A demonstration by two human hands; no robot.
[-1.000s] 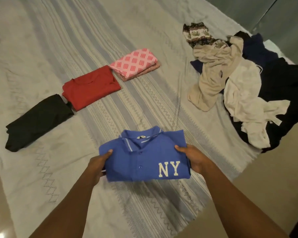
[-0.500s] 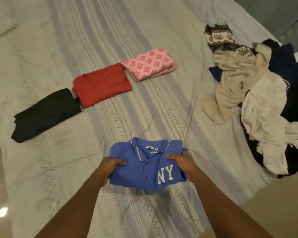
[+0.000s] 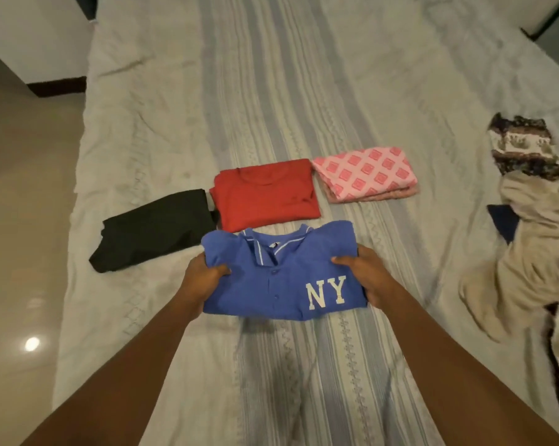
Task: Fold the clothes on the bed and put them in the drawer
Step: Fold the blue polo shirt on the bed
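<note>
both hands grip a folded rectangular blue polo (apparently knit).

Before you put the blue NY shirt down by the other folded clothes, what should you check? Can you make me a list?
1. Grip: left hand and right hand each hold a side of the blue NY shirt: ok.
2. Shirt folded flat, collar on top: ok.
3. Folded row lies tidy: black garment, red shirt, pink garment: ok.
4. Bare bed near the row for the shirt: ok.
5. All clothes folded: not ok, the heap on the right is crumpled.
6. Drawer open and ready: cannot tell, none in view.
</note>
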